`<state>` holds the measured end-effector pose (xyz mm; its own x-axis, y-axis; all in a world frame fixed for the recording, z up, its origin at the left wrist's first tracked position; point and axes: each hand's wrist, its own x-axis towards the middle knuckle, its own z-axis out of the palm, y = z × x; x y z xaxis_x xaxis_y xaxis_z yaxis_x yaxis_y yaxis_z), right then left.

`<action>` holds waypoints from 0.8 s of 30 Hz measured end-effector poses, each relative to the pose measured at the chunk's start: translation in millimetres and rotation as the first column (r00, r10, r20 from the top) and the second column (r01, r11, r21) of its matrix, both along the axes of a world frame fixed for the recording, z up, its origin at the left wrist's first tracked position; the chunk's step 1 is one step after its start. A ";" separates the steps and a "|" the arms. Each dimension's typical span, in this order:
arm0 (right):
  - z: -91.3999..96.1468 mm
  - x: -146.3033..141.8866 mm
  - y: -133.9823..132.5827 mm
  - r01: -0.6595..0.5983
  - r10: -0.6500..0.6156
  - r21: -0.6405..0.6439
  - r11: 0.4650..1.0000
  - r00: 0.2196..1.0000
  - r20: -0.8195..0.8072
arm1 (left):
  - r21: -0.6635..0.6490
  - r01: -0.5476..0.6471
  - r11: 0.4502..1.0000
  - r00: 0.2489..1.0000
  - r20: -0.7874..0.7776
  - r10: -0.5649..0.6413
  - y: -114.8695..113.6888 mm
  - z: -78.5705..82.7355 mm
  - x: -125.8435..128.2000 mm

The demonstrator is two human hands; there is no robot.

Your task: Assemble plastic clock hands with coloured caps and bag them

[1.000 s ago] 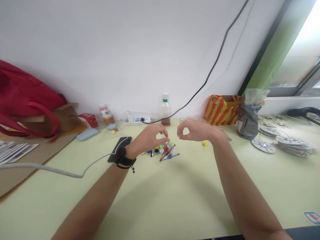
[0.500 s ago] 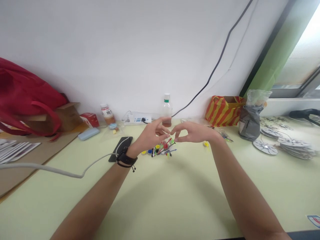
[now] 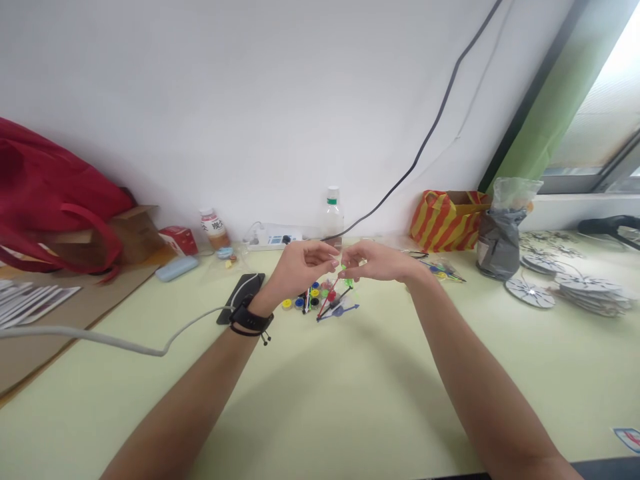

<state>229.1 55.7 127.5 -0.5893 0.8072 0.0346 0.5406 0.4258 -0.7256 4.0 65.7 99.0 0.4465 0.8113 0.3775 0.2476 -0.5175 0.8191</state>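
Observation:
My left hand (image 3: 306, 268), with a black band at the wrist, is closed with thumb and fingertips bent together. Facing it, my right hand (image 3: 373, 261) is also closed in a pinch, its fingertips almost meeting the left ones. Whatever lies between the fingertips is too small to make out. Just below them is a red pointer (image 3: 329, 298), shaped like a clock hand; its upper end reaches the right fingertips. A blue arrow-shaped pointer (image 3: 339, 311) and a black pointer (image 3: 345, 293) lie beside it. Small round pieces, including a yellow one (image 3: 287, 304) and a blue one (image 3: 299, 303), sit to the left.
A black phone (image 3: 231, 308) with a white cable lies left of my wrist. Behind my hands stand a clear bottle (image 3: 333, 217) and a white power strip (image 3: 273, 237). Rightward are a striped bag (image 3: 445, 223), a grey bag (image 3: 500, 247) and stacked patterned discs (image 3: 595, 297).
Both hands have drawn closer together, the right one shifting left. The red and blue pointers now show more plainly below the fingers. My right arm now mostly covers the yellow piece beside it.

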 end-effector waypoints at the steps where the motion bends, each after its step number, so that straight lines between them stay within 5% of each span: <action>1: 0.7 1.1 -0.4 -0.002 0.002 0.014 1.000 1.000 0.011 | 0.003 -0.006 1.000 1.000 -0.004 0.006 -0.2 0.8 -0.5; 10: 16.0 16.1 -11.2 0.087 -0.079 0.208 0.974 0.996 -0.045 | 0.029 -0.059 0.998 0.998 0.021 0.059 2.4 3.7 -6.6; 16: 19.9 16.0 -15.2 0.323 -0.262 0.372 0.870 0.943 -0.204 | 0.052 -0.134 0.990 0.989 0.066 0.131 0.8 -0.3 -2.0; 20: 14.2 6.3 -10.6 0.532 -0.393 0.413 0.739 0.839 -0.377 | 0.074 -0.202 0.976 0.976 0.096 0.195 0.9 -5.0 2.0; 24: 0.4 -8.9 0.4 0.555 -0.436 0.374 0.743 0.826 -0.358 | 0.090 -0.231 0.969 0.969 0.109 0.221 1.9 -7.9 4.1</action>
<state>220.2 56.1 127.9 -0.0355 0.8395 0.5423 0.6078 0.4488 -0.6551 8.0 67.6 91.0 0.2131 0.8419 0.4957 0.2889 -0.5390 0.7912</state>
